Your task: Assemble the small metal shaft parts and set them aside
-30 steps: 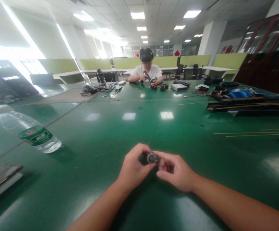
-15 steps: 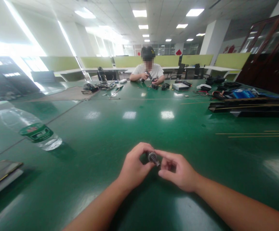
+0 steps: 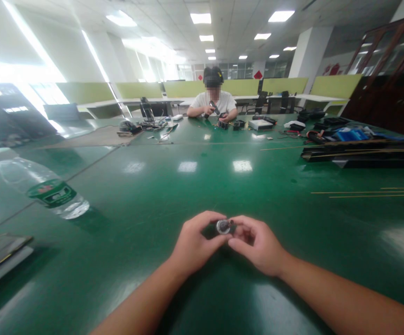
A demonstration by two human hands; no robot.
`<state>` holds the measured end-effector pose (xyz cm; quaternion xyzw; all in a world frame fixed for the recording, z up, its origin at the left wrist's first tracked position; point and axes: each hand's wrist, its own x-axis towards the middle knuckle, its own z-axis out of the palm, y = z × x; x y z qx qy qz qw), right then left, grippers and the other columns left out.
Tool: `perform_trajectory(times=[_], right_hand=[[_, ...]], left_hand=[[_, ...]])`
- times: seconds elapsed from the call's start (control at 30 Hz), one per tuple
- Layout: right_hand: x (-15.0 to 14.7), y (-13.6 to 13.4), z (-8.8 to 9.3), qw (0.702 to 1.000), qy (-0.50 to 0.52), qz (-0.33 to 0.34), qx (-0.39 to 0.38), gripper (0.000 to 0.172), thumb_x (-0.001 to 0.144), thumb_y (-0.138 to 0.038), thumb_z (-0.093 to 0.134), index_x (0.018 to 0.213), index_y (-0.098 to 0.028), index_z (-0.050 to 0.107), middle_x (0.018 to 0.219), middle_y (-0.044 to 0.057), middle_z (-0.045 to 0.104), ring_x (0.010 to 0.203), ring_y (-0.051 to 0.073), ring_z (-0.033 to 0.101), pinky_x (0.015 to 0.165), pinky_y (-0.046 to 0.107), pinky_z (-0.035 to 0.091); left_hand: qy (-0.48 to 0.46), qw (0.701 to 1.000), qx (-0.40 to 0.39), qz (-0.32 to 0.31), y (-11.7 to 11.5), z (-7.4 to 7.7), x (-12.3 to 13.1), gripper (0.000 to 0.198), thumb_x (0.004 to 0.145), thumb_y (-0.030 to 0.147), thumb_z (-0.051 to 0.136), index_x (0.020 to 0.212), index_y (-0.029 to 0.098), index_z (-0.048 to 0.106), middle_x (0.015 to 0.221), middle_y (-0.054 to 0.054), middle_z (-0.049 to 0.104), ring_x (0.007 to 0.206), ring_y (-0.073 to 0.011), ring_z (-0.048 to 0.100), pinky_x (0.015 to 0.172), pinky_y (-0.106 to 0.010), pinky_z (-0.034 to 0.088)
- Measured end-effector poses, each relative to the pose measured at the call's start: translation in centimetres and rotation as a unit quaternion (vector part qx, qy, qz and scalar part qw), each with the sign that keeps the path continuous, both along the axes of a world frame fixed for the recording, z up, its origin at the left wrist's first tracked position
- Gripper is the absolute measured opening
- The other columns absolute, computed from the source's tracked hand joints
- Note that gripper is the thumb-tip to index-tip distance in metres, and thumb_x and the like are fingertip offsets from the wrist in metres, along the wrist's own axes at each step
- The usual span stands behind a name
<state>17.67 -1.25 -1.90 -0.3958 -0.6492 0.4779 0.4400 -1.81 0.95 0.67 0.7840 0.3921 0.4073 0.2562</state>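
Note:
A small round metal part [image 3: 223, 227], silver at the rim with a darker middle, is between my hands above the green table [image 3: 146, 251]. My left hand [image 3: 195, 242] pinches it from the left with thumb and forefinger. On its other side, my right hand [image 3: 259, 244] has curled fingers and a thumb near a small dark end piece of the part. Whether that end piece is separate from the round body, I cannot tell.
A clear water bottle [image 3: 53, 193] with a green label lies to the left. Near it is a flat dark-topped object [image 3: 4, 253]. Thin rods [image 3: 362, 193] and black channels [image 3: 369, 156] lie at right. Across the table a person [image 3: 213, 104] handles a dark tool.
The metal part has turned, so its round face now shows more and its narrow tip no longer points down toward me. My right fingers have curled in closer around it.

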Motion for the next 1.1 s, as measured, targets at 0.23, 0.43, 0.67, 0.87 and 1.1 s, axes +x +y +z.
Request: perform_trajectory(times=[0.23, 0.43, 0.67, 0.87, 1.1], right_hand=[[0.0, 0.1, -0.3, 1.000, -0.008, -0.018, -0.012, 0.037, 0.083, -0.020, 0.065, 0.120, -0.016, 0.062, 0.069, -0.003, 0.058, 0.059, 0.012, 0.053, 0.059, 0.025, 0.043], [-0.3, 0.2, -0.4, 0.999, -0.001, -0.037, -0.033, 0.011, 0.087, -0.025, 0.063, 0.083, -0.018, 0.056, 0.066, -0.004, 0.053, 0.057, 0.011, 0.051, 0.055, 0.024, 0.040], [-0.2, 0.2, -0.4, 0.999, -0.029, -0.034, -0.030, 0.017, 0.088, -0.025, 0.061, 0.076, -0.019, 0.051, 0.064, -0.004, 0.052, 0.056, 0.011, 0.051, 0.054, 0.024, 0.039], [-0.3, 0.2, -0.4, 0.999, -0.029, -0.030, -0.027, 0.010, 0.086, -0.020, 0.062, 0.080, -0.019, 0.055, 0.066, -0.004, 0.055, 0.057, 0.011, 0.053, 0.055, 0.023, 0.040], [-0.4, 0.2, -0.4, 0.999, -0.022, -0.032, -0.029, 0.008, 0.085, -0.019, 0.062, 0.082, -0.018, 0.055, 0.065, -0.004, 0.055, 0.056, 0.011, 0.053, 0.054, 0.023, 0.040]], left_hand=[[0.001, 0.996, -0.089, -0.008, 0.3, -0.9, 0.0, 0.033, 0.091, 0.030, 0.063, 0.123, 0.025, 0.062, 0.121, -0.002, 0.068, 0.111, -0.0181, 0.064, 0.101, -0.031, 0.048], [-0.002, 0.996, -0.088, -0.020, 0.3, -0.8, 0.1, 0.029, 0.091, 0.029, 0.062, 0.119, 0.024, 0.062, 0.116, -0.003, 0.068, 0.107, -0.0175, 0.063, 0.099, -0.030, 0.048], [-0.042, 0.994, -0.095, -0.030, 0.2, -0.8, 0.1, 0.026, 0.092, 0.028, 0.060, 0.118, 0.023, 0.059, 0.116, -0.004, 0.066, 0.109, -0.0167, 0.063, 0.100, -0.031, 0.048], [-0.066, 0.992, -0.103, -0.039, 0.2, -1.2, 0.1, 0.028, 0.092, 0.025, 0.060, 0.120, 0.024, 0.052, 0.132, -0.007, 0.060, 0.124, -0.0185, 0.057, 0.110, -0.038, 0.043], [-0.062, 0.994, -0.087, -0.029, 0.1, -0.9, 0.1, 0.026, 0.089, 0.022, 0.064, 0.113, 0.024, 0.054, 0.126, -0.005, 0.062, 0.118, -0.0165, 0.060, 0.103, -0.033, 0.047]])
